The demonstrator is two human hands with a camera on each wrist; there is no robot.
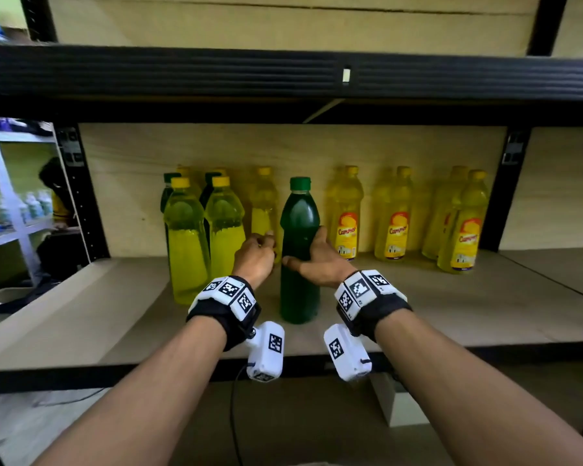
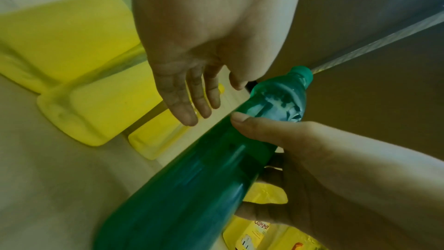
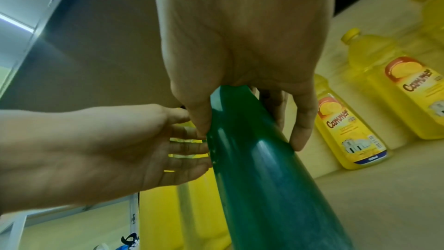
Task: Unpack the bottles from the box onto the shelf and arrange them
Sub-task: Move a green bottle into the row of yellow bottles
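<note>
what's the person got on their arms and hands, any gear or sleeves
Both forearms are bare, no sleeves or gloves. Each wrist wears a black strap topped with white blocks bearing black square markers. A white camera module hangs under each wrist; a thin dark cable trails down below the left one.
</note>
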